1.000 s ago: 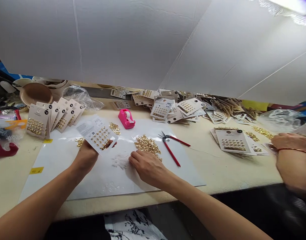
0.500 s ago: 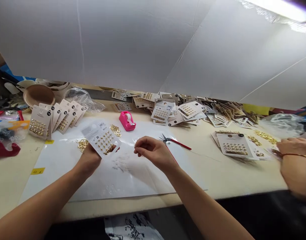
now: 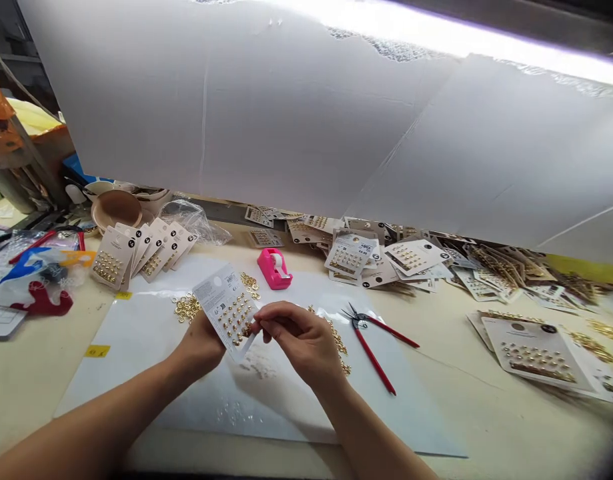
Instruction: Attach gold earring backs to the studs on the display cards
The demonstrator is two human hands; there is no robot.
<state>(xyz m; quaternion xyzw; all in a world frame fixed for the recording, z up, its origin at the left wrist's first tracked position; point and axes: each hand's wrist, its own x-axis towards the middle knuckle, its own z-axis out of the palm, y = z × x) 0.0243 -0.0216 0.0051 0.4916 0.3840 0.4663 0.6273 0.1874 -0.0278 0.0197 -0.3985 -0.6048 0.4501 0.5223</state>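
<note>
Above a white sheet (image 3: pixel 201 410) on a cream counter (image 3: pixel 491 427), two bare hands are meeting at a printed card (image 3: pixel 211 293) that is carrying rows of small gold studs (image 3: pixel 236 313). The left hand (image 3: pixel 203 343) is gripping the card from behind and below, and is lifting it clear of the sheet with the studded face showing. The card's long axis is slanting from upper left down to lower right, and its lower-right end is pointing towards the right hand (image 3: pixel 303 340). That hand is reaching in from the right, its thumb and fingertips closing in a pinch just at that end, so it is the nearer of the two to the lowest studs. Whether the fingertips are touching the card, or holding something small, I cannot tell. Loose gold pieces (image 3: pixel 340 343) are lying partly hidden behind the right hand, while gold rings (image 3: pixel 187 308) are lying just behind the left. Beyond the card, a pink tape dispenser (image 3: pixel 275 269) is standing near the sheet's far edge. Red-handled pliers (image 3: pixel 376 361) are resting to the right, their jaws spreading apart, and a fan of similar cards (image 3: pixel 111 257) is leaning at the far left.
</note>
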